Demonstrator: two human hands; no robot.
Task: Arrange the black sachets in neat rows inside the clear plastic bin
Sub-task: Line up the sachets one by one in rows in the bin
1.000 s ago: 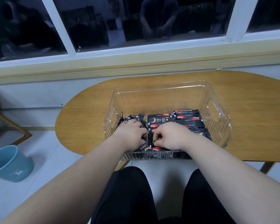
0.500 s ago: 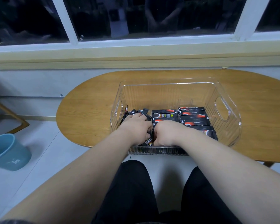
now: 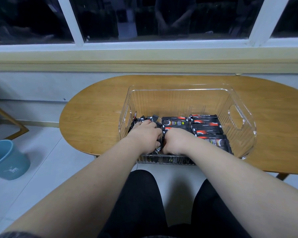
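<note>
Inside the clear plastic bin (image 3: 179, 89), the left hand (image 3: 147, 134) seemingly grips loose black sachets (image 3: 207, 126). The right hand (image 3: 176, 140) hides its grip behind its knuckles. A blue bucket (image 3: 7, 160) stands far left. The hands are pressed closer together than before.

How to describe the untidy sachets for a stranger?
On the wooden table stands a clear plastic bin. At its left end, by the left hand, lie the untidy sachets. Unlike the flat rows beside them, they stick up crookedly.

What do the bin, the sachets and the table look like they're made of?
Bin: clear rigid plastic, glossy; see-through ribbed walls. Sachets: probably plastic or foil film, black print, slight sheen. Table: wood or wood-look veneer; grain lines show, satin finish.
</note>
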